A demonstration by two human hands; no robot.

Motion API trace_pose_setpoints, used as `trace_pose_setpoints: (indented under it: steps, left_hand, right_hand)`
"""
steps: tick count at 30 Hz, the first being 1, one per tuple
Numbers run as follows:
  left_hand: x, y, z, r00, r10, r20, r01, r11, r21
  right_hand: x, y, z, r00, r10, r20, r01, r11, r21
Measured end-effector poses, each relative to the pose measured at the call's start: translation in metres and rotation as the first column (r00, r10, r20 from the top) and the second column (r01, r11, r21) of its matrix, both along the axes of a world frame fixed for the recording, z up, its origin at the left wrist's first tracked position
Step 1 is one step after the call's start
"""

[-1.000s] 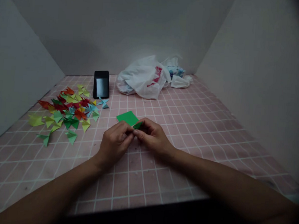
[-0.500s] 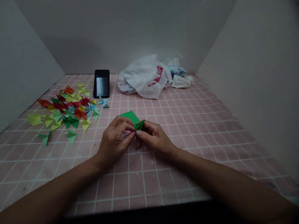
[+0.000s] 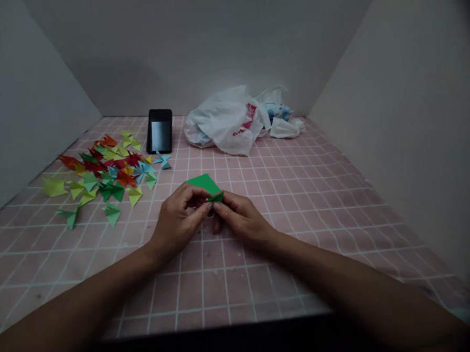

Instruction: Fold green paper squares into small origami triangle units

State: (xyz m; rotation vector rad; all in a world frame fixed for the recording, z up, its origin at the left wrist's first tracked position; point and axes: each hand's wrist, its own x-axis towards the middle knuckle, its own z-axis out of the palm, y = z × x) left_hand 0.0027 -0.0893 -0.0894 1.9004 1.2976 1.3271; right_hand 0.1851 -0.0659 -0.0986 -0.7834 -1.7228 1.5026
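Between my two hands is a small folded piece of green origami paper [image 3: 216,197], held up just above the table. My left hand [image 3: 180,215] pinches its left side between thumb and fingers. On its right side, the thumb and fingers of my right hand [image 3: 241,214] are closed on it too. Behind the hands a flat green sheet of paper [image 3: 204,182] lies on the table, its near part hidden by my fingers. Many folded paper pieces [image 3: 112,191], red, orange, yellow, green and light blue, are spread to the left of my left hand.
The table wears a pink cloth with a white grid [image 3: 315,217]. A black device with a screen [image 3: 160,132] stands upright at the back. Right of it lies a crumpled white plastic bag [image 3: 226,120], with a white-and-blue packet [image 3: 278,111] beside it. Pale walls [image 3: 226,39] enclose the table.
The folded green paper in my fingers has tilted and now looks flatter and lower. My left fingers have shifted slightly around it, and the pink patch beneath them no longer shows.
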Motion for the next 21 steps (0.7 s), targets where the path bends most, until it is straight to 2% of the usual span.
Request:
trace_pose_setpoints:
  steps: [7,12,18,21]
  left_hand:
    - [0.0013,-0.0003,0.0038,0.992,0.002,0.125,0.014,0.992,-0.128]
    - [0.0003,0.0016,0.0025,0.927,0.049,0.373,0.099,0.925,-0.367]
    - [0.0037,0.0031,0.0039,0.832,0.119,0.542,0.172,0.873,-0.456]
    - [0.0047,0.0029,0.0045,0.812,0.128,0.569,0.207,0.848,-0.487]
  right_hand:
    - [-0.0003,0.0029,0.0002,0.999,0.036,-0.028,-0.037,0.999,-0.038]
    - [-0.0020,0.0053,0.0011,0.991,0.000,-0.136,-0.017,0.992,-0.127]
    - [-0.0031,0.0060,0.0006,0.982,-0.009,-0.188,-0.022,0.986,-0.164]
    - [-0.0031,0.0072,-0.0011,0.978,-0.036,-0.203,-0.001,0.984,-0.177]
